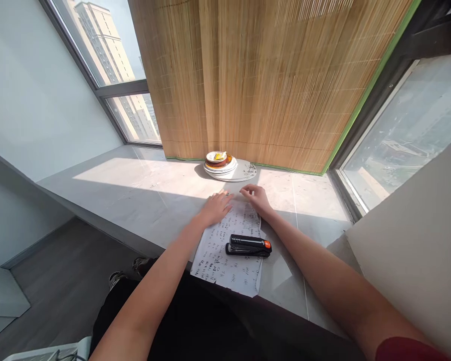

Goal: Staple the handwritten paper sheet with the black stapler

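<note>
A sheet of paper covered with handwriting lies on the stone sill, its near edge reaching the sill's front edge. On its lower right part rests a black stapler with an orange end, which neither hand touches. My left hand lies open over the upper left of the paper, fingers stretched forward. Close to the paper's far edge is my right hand, its fingers bent and the tips drawn together. What these fingertips hold, if anything, is too small to make out.
Beyond my hands, a stack of small plates sits on a pale oval board. Behind it hangs a bamboo blind. A white wall borders the sill on the right. The sill's front edge drops to the floor.
</note>
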Tool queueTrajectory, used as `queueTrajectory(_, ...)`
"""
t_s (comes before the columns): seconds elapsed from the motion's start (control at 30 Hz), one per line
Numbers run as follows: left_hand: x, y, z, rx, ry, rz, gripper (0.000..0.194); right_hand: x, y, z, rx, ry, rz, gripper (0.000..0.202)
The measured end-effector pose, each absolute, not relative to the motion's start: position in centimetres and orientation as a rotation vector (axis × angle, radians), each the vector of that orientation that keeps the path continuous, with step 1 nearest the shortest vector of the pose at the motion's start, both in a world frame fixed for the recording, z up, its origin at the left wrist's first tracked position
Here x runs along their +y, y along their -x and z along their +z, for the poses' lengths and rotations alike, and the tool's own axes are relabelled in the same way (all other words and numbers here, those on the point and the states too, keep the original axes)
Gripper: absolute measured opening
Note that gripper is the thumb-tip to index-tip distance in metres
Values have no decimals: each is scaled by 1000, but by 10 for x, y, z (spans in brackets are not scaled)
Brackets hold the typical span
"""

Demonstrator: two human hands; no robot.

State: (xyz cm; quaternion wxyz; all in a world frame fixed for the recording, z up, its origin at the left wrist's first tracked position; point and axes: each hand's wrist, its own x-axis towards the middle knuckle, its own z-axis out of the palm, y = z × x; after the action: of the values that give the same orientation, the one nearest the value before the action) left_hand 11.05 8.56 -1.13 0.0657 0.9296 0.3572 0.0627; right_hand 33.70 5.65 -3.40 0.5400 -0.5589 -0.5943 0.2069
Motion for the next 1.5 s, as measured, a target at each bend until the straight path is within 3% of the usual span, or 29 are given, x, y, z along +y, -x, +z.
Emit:
queueTrajectory(0.2, 105, -114, -25, 1214, -2725, 131, 55, 50, -334, -28, -1424, 1248, 567, 36)
queueTrajectory(0.47, 120, -103, -24, 1590, -2565, 247, 59, 41, -354, -10, -2019, 698, 1249, 80)
queueTrajectory(0.63, 125, -104, -31, 1733, -2458, 343, 60, 40, -353, -9, -2152, 771, 1301, 53)
queueTrajectory(0.83, 124, -105, -36, 1888, -2289, 370, 61, 32, -344, 11, -2249, 653, 1544, 69)
queueTrajectory(0.97, 124, -100, -39, 1952, -2224, 447, 59, 31, -341, 20, -2450, 752, 1457, 32)
queueTrajectory(1.03, 125, -96, -40, 1908, -2239, 533, 57, 32, -341, 21, -2459, 795, 1277, 25)
queueTrajectory(1.27, 132, -75, -37, 1861, -2158, 676, 59, 31, -326, 20, -2418, 757, 1101, 34)
queueTrajectory(1.5, 128, -61, -29, 1838, -2086, 807, 34, 33, -313, 11, -2318, 860, 1006, 43)
